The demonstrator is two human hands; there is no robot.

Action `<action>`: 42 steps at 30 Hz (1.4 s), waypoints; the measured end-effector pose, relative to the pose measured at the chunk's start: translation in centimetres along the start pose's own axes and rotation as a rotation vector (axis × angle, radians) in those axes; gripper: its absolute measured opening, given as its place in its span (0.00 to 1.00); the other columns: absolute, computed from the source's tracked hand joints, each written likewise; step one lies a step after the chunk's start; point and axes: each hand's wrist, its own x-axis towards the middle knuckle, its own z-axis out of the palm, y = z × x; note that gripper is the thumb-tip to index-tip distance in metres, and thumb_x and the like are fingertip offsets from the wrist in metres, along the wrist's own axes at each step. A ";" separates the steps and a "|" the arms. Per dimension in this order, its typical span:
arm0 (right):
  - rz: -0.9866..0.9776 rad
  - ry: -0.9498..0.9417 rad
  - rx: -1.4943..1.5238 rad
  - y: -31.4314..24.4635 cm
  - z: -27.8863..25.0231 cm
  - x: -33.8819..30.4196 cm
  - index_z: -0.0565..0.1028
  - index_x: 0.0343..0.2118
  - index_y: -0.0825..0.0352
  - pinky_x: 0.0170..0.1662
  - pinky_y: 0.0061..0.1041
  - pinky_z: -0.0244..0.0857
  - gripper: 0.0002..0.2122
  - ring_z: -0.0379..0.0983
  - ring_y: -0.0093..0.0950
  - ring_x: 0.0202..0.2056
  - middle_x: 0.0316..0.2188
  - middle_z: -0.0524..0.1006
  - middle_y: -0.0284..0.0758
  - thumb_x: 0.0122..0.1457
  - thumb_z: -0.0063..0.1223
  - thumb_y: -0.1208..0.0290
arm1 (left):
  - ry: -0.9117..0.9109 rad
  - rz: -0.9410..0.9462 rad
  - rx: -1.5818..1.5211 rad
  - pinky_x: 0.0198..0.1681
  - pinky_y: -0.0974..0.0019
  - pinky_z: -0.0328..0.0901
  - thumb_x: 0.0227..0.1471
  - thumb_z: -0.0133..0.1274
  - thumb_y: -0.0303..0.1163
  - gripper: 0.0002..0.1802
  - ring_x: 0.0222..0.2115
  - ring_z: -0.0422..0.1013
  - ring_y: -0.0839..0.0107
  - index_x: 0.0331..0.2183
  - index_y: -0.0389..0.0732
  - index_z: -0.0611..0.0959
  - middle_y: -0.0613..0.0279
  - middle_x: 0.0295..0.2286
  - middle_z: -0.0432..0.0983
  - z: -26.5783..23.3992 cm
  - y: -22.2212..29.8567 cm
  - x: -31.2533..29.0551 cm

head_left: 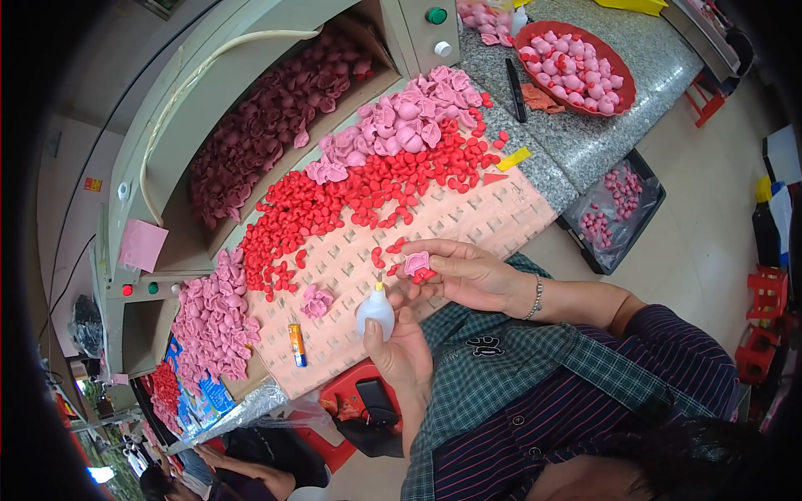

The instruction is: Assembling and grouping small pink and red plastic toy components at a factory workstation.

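My left hand (399,351) is wrapped round a small white squeeze bottle (375,314) with a yellow nozzle, held upright over the mat's front edge. Close by on the right, my right hand (464,275) pinches a small pink moulded piece (416,264) with a red part at its lower side. The nozzle points up just left of this piece, apart from it. A few loose red pieces (378,257) lie on the peach patterned mat (334,346) beyond my fingers. One pink cup-shaped piece (316,301) rests left of the bottle.
A heap of red pieces (309,200) and pink heaps (401,125) line the mat's far side, before a machine (234,75) holding more pink pieces. A yellow-blue tube (297,344) lies left. A red bowl (626,71) stands far right; a black crate (601,263) sits below. Another person (251,476) works lower left.
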 end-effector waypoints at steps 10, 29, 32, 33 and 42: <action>0.022 0.020 -0.022 0.1 0.3 0.1 0.63 0.62 0.70 0.58 0.38 0.68 0.22 0.74 0.34 0.50 0.54 0.73 0.42 0.68 0.46 0.68 | 0.031 0.190 0.129 0.45 0.66 0.71 0.57 0.56 0.46 0.26 0.38 0.76 0.64 0.46 0.32 0.75 0.50 0.38 0.78 1.6 -0.2 0.0; 0.019 -0.033 -0.077 0.4 0.6 0.0 0.65 0.61 0.72 0.59 0.36 0.67 0.20 0.72 0.34 0.54 0.53 0.73 0.42 0.69 0.44 0.69 | 0.068 0.559 0.598 0.42 0.57 0.74 0.58 0.56 0.42 0.24 0.36 0.75 0.55 0.42 0.30 0.68 0.39 0.37 0.74 1.7 -0.7 -0.4; 0.028 -0.022 -0.074 0.4 0.5 0.0 0.64 0.61 0.72 0.58 0.37 0.67 0.20 0.72 0.35 0.54 0.53 0.73 0.42 0.69 0.44 0.69 | 0.073 0.558 0.588 0.42 0.57 0.74 0.58 0.56 0.41 0.24 0.35 0.75 0.55 0.42 0.29 0.68 0.39 0.37 0.74 1.8 -0.6 -0.4; 0.033 -0.023 -0.073 0.4 0.6 0.0 0.64 0.61 0.72 0.59 0.37 0.67 0.20 0.72 0.35 0.54 0.53 0.73 0.43 0.69 0.44 0.69 | 0.078 0.556 0.585 0.42 0.57 0.74 0.58 0.55 0.41 0.24 0.35 0.75 0.55 0.42 0.29 0.68 0.39 0.37 0.74 1.8 -0.6 -0.4; 0.033 -0.029 -0.060 0.5 0.5 -0.1 0.64 0.61 0.72 0.60 0.39 0.66 0.20 0.72 0.38 0.54 0.54 0.72 0.44 0.69 0.44 0.70 | 0.089 0.547 0.593 0.41 0.56 0.74 0.58 0.54 0.39 0.23 0.35 0.76 0.54 0.43 0.29 0.68 0.38 0.37 0.74 1.8 -0.6 -0.4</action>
